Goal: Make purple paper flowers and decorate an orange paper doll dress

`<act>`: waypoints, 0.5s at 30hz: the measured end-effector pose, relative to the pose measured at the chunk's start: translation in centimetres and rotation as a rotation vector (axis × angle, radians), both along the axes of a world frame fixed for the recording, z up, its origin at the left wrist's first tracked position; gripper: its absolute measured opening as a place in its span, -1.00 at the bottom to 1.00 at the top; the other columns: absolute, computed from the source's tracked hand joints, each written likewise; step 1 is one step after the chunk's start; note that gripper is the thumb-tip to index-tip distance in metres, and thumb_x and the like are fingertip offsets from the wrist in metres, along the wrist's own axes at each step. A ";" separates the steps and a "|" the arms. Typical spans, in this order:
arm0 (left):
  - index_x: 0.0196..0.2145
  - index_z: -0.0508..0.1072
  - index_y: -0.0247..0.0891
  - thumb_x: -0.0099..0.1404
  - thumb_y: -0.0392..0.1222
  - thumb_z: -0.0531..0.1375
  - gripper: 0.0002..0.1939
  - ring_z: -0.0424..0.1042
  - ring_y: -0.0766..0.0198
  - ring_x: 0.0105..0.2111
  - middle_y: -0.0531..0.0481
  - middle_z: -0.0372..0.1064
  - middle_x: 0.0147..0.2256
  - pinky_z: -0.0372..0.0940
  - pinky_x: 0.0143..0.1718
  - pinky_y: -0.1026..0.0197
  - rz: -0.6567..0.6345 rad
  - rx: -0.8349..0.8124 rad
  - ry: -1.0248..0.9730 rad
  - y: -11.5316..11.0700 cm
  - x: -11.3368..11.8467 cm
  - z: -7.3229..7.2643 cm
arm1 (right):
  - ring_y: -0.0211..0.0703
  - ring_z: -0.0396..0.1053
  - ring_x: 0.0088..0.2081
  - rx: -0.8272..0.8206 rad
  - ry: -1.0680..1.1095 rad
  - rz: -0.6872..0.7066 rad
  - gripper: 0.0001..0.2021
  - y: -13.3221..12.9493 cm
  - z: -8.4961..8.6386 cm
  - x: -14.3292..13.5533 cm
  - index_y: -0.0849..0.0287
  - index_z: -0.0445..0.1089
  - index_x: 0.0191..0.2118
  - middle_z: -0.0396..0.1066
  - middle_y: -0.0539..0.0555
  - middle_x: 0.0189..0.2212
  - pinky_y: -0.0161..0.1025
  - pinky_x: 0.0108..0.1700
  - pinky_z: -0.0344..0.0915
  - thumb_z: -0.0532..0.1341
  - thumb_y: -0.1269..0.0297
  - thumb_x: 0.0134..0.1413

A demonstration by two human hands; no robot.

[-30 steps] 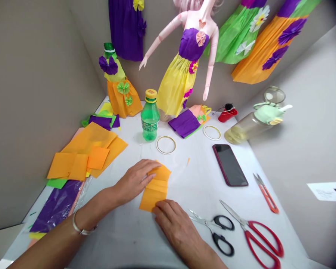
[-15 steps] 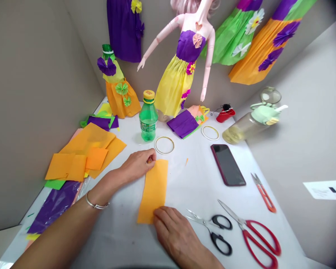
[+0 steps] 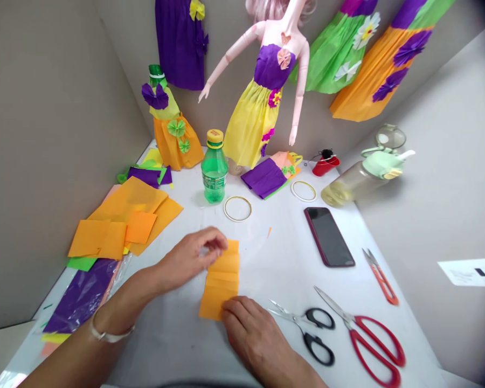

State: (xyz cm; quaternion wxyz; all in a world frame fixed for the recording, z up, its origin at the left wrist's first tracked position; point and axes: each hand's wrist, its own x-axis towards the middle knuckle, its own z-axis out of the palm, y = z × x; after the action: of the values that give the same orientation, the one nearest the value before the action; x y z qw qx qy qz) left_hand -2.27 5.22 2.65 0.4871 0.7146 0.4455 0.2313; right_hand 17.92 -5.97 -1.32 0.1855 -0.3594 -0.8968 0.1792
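An orange strip (image 3: pixel 222 285) of thin, cloth-like sheet lies lengthwise on the white table, with a crease across its middle. At its far end is my left hand (image 3: pixel 198 250), thumb and fingers closed on the upper left edge; their exact contact is partly hidden. My right hand (image 3: pixel 256 334) holds the near right corner down, its fingers together and curled. Just right of that hand lie black-handled scissors (image 3: pixel 307 323), blades parted. Farther right are larger red-handled scissors (image 3: pixel 367 339).
Orange sheets (image 3: pixel 125 210) are piled at left, above a purple sheet (image 3: pixel 84 296) in clear plastic. A green bottle (image 3: pixel 214 172), a ring (image 3: pixel 237 208) and a doll (image 3: pixel 267 86) in a yellow skirt stand behind. A phone (image 3: pixel 329 237), orange snips (image 3: pixel 380 277) and a water bottle (image 3: pixel 347 183) occupy the right.
My left hand has moved slightly toward me with the strip's far end. The strip, flat before, now looks shorter and creased across. My right hand stays at the near corner.
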 end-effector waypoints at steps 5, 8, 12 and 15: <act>0.01 0.33 -0.07 0.08 -0.04 0.41 -0.44 0.34 0.13 0.01 0.01 0.35 0.00 0.27 0.06 0.13 -0.252 -0.155 0.079 -5.9 -1.8 -1.0 | -0.14 0.35 -0.29 -0.185 0.130 -0.088 -0.84 0.0 0.4 0.0 0.17 0.32 -0.20 0.41 0.08 -0.34 -0.25 -0.26 0.34 0.03 0.49 0.30; -0.14 0.39 -0.14 0.36 -0.20 0.17 -0.88 0.36 0.20 -0.06 0.01 0.39 -0.10 0.27 0.01 0.16 -0.156 -0.074 0.121 -8.1 -1.7 -2.9 | -0.10 0.36 -0.26 -0.290 0.155 -0.136 -0.89 -0.2 0.6 0.2 0.16 0.33 -0.18 0.42 0.08 -0.31 -0.22 -0.24 0.36 0.09 0.46 0.28; -0.21 0.40 -0.17 0.42 -0.25 0.06 -0.87 0.39 0.24 -0.12 0.02 0.42 -0.18 0.28 -0.04 0.20 -0.050 -0.056 0.100 -9.1 -1.2 -4.2 | -0.03 0.36 -0.16 -0.355 0.171 -0.204 -0.69 -0.7 0.3 0.3 0.15 0.32 -0.01 0.44 0.10 -0.18 -0.13 -0.13 0.39 0.29 0.43 0.12; -0.19 0.42 -0.16 0.43 -0.19 0.04 -0.84 0.42 0.23 -0.13 0.02 0.45 -0.18 0.29 -0.05 0.20 -0.001 -0.088 0.123 -8.8 -1.1 -4.0 | -0.07 0.38 -0.21 -0.340 0.234 -0.276 -0.83 -0.7 -0.3 0.1 0.13 0.39 -0.11 0.47 0.07 -0.25 -0.17 -0.17 0.38 0.20 0.46 0.20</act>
State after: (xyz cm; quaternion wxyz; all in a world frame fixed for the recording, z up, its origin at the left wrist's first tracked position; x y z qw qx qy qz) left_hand -3.34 -3.61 -1.30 0.4899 0.7057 0.4839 0.1670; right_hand 18.01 -6.71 -1.63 0.2476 -0.4814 -0.7686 0.3409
